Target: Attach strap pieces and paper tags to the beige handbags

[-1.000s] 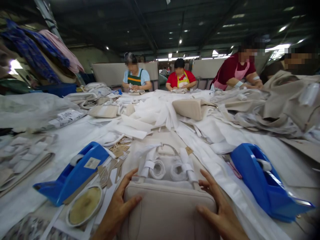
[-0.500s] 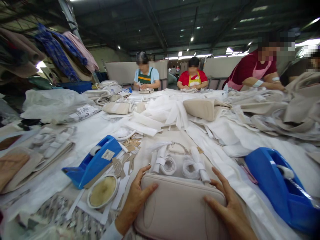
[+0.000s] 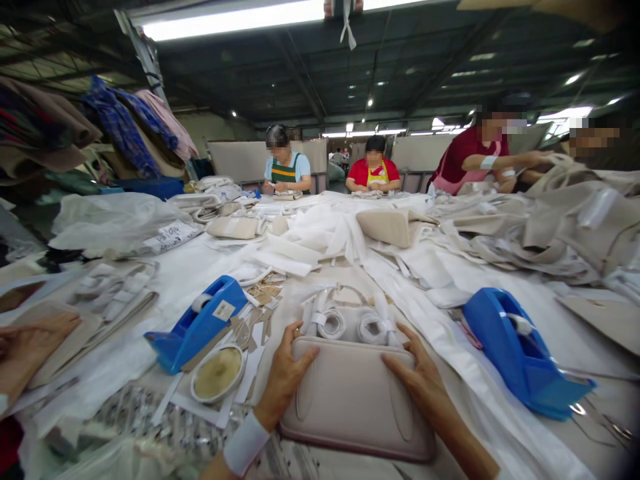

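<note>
A beige handbag lies between my hands, its smooth panel facing me and its lower edge toward me. My left hand grips the bag's upper left corner, thumb on the front panel and fingers behind the edge. At the upper right corner, my right hand holds it the same way. Beyond the bag's top edge lie two wrapped strap coils, a left coil and a right coil. A curved handle partly wrapped in white shows behind them.
Blue tape dispensers stand on the left and right. Near my left arm sits a round tub of yellowish material, beside cardboard tags. A co-worker's hand rests on beige pieces at far left. Scissors lie at right.
The view has tilted upward. The bag now shows its lower edge, and both hands keep hold of its upper corners. On the right, a co-worker's arm has lifted beige material.
</note>
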Tool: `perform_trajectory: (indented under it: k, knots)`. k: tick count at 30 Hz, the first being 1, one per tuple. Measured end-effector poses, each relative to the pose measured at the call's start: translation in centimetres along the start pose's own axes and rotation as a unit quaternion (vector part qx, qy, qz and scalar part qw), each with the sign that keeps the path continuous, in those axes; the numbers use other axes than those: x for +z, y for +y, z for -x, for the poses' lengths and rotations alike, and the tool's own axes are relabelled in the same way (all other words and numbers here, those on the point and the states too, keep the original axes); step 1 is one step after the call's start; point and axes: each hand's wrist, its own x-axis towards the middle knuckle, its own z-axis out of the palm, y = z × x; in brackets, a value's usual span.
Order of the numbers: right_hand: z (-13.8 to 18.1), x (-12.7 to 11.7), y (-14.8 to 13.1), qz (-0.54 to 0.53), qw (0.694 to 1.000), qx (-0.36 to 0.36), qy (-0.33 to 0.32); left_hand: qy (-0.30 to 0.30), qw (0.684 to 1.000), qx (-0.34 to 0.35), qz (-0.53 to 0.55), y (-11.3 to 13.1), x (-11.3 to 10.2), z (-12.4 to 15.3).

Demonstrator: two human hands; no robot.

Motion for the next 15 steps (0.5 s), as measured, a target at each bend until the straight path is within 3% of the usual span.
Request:
perform_trajectory:
  k: [5, 9, 12, 15]
  knots:
    - [-0.1, 0.1, -0.1, 0.000, 1.000, -0.017, -0.002, 0.012, 0.998, 0.023, -0.056, -0.5, 0.1, 0.3]
    - [-0.2, 0.2, -0.2, 0.001, 1.000, -0.024, -0.007, 0.018, 0.983, 0.086, -0.161, -1.0, 0.4, 0.8]
    - [-0.2, 0.2, -0.1, -0.011, 0.999, -0.038, -0.016, 0.041, 0.939, 0.145, -0.308, 0.2, 0.8, 0.9]
    - [-0.2, 0.3, 0.1, -0.024, 0.998, -0.053, -0.018, 0.039, 0.884, 0.211, -0.416, 3.6, 1.9, -0.2]
